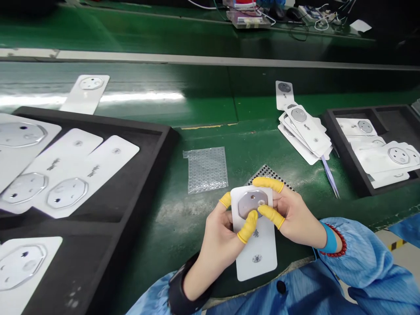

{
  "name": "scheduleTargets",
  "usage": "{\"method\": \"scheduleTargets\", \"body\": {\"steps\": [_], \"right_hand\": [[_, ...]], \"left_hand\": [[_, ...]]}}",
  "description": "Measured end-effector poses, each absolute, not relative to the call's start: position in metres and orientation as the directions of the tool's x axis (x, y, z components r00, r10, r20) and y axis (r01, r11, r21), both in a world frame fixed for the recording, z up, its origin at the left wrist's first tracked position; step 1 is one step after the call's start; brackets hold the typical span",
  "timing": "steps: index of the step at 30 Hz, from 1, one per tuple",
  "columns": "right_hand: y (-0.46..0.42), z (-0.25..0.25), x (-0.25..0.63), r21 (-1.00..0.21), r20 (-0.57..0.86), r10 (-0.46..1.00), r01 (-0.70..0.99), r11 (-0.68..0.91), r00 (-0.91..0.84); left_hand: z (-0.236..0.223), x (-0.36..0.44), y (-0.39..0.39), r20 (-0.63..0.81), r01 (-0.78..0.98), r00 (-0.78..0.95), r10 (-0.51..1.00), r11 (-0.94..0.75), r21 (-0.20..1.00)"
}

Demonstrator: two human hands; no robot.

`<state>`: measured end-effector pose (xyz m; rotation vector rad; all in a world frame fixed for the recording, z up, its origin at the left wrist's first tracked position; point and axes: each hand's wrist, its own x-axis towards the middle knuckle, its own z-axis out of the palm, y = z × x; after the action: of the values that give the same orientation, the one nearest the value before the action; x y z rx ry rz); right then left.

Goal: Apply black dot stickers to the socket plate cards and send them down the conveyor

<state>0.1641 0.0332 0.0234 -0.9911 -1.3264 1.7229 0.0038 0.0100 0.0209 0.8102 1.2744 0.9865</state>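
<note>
The left hand and right hand both grip a white card by its sides; yellow finger caps cover some fingers; a bubble bag lies to the left.

This was a clean factory workshop. A long green bench ran across the view, with black foam-lined trays of white cards standing on it to either side, and another bench beyond it carried cables and instruments. At the bench's near edge, yellow finger cots and a blue smock showed the protective dress of production work.
</note>
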Motion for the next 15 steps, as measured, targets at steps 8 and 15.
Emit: {"method": "scheduleTargets", "body": {"steps": [8, 15], "right_hand": [[0.037, 0.019, 0.166, -0.972, -0.160, 0.883, -0.087, -0.220, -0.442], [0.039, -0.001, 0.207, -0.768, 0.168, 0.946, 0.564, 0.303, -0.278]], "left_hand": [[0.013, -0.001, 0.017, -0.422, -0.182, 0.199, 0.884, 0.457, 0.871], [0.019, -0.016, 0.028, -0.184, -0.136, -0.207, 0.961, 0.158, 0.978]]}}
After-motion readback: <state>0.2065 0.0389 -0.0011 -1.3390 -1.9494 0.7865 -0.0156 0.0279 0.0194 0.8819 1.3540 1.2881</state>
